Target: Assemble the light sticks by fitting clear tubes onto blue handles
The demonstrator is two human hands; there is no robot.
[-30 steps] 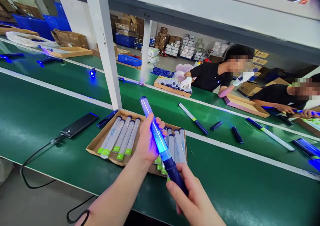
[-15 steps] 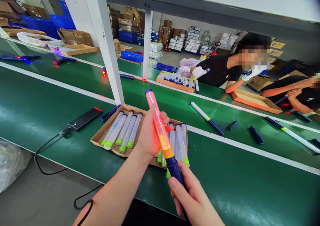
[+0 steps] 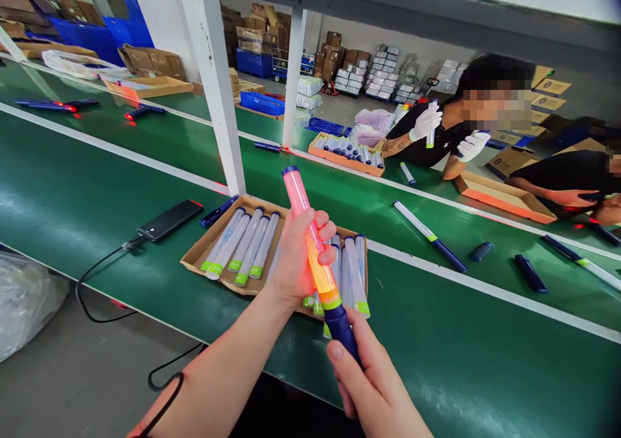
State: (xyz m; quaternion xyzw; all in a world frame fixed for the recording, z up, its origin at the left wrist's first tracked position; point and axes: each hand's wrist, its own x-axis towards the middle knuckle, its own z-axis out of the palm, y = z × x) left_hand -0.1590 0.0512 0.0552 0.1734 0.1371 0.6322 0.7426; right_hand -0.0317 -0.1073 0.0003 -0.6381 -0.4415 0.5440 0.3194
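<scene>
Between my two hands a light baton is glowing red and orange, tilted with its dark blue cap up and away from me. Fingers of my left hand wrap around its clear tube. My right hand is closed on the dark blue handle, with the thumb along its side. Beneath the baton lies a shallow cardboard tray of clear tubes with blue ends and green bands. My left arm and the baton cover the tray's middle.
A black power bank with a cable lies left of the tray, near a dark blue handle. Beyond a white post, the green conveyor carries another baton and loose blue parts. Across it, a gloved co-worker holds a tube.
My left fingers have closed further around the tube. The belt's batons and blue parts appear shifted right. The co-worker across has raised a tube upright.
</scene>
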